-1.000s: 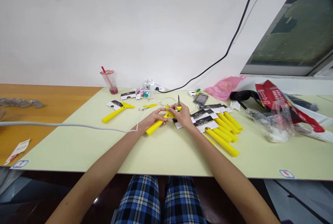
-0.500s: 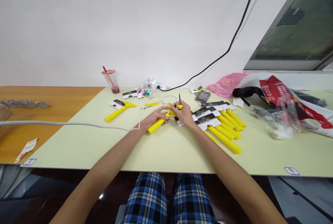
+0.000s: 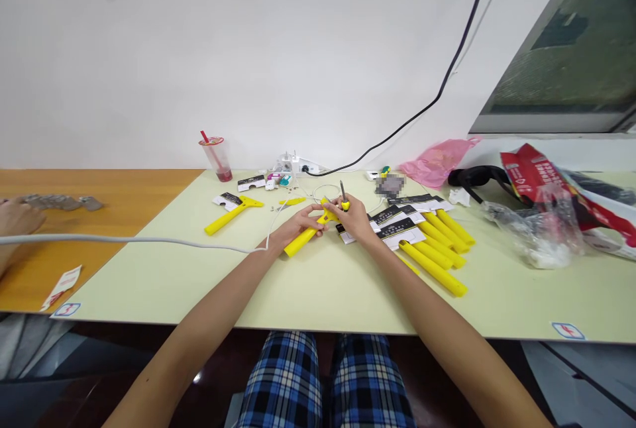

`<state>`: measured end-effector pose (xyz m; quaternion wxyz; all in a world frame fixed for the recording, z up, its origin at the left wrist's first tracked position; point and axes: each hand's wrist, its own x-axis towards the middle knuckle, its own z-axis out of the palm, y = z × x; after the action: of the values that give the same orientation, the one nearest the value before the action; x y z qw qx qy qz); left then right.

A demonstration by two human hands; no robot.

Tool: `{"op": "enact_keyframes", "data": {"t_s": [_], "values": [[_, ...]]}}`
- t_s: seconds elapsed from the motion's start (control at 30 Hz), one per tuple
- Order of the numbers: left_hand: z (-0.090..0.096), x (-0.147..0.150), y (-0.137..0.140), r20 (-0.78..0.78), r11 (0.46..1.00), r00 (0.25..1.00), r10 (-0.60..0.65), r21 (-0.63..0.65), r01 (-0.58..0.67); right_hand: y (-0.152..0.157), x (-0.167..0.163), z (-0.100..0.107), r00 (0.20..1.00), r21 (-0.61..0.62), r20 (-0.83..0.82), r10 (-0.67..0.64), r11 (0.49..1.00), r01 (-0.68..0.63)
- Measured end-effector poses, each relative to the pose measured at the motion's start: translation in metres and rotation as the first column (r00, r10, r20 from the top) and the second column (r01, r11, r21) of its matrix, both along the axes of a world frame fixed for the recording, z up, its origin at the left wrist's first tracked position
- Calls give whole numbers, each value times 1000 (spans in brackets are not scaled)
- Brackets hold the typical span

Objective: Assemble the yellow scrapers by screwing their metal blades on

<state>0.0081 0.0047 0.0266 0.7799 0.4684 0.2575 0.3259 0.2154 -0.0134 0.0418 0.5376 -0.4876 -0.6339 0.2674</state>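
My left hand [image 3: 301, 221] is closed around a yellow scraper [image 3: 301, 241], its thick handle slanting toward me at lower left. My right hand [image 3: 354, 217] meets it at the scraper's head, fingers pinching there. Tucked in that same hand is a small screwdriver [image 3: 344, 197] with a yellow and black handle, its shaft pointing up and away. The fingers partly hide the scraper's head. Left of my hands lies another yellow scraper [image 3: 229, 217], partly over a black and white card [image 3: 228, 201]. Beyond my left hand rests a flat yellow piece [image 3: 293, 201].
Several yellow scrapers [image 3: 437, 270] with black and white cards lie on the right. A drink cup [image 3: 218, 161] stands near the wall. A white cable [image 3: 149, 238] crosses from the left. Plastic packaging [image 3: 546, 242] sits far right. Another person's hand [image 3: 20, 217] is by grey pieces [image 3: 59, 201].
The view has shifted slightly, moving everything a little to the right. At the far left, the other person's hand reaches further into view. My hands keep nearly the same hold.
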Motion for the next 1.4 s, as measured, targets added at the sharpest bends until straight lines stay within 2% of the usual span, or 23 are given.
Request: {"op": "enact_keyframes", "data": {"t_s": [0.23, 0.47, 0.73, 1.0, 1.17, 1.3, 1.4], "values": [[2, 2, 0, 19, 1000, 1000, 7, -29, -7, -1, 2, 0, 999, 6, 47, 1, 1000, -2], [5, 3, -3, 69, 993, 997, 33, -113, -25, 0, 4, 1, 997, 31, 67, -36, 999, 34], [16, 6, -10, 20, 991, 999, 30, -130, -27, 0, 3, -1, 1000, -1, 22, 3, 1000, -3], [15, 2, -11, 19, 996, 1000, -14, -82, 16, 5, 8, -4, 984, -188, -171, 52, 979, -84], [10, 3, -9, 34, 997, 999, -19, -70, 21, 8, 10, -9, 963, -242, -262, 55, 963, -121], [12, 5, -11, 78, 994, 997, 0, -107, 9, 8, 9, -2, 987, -221, -155, 30, 973, -65], [15, 7, -11, 165, 981, 983, 75, -191, -43, 13, 9, 9, 998, -199, -65, -11, 980, -2]]}}
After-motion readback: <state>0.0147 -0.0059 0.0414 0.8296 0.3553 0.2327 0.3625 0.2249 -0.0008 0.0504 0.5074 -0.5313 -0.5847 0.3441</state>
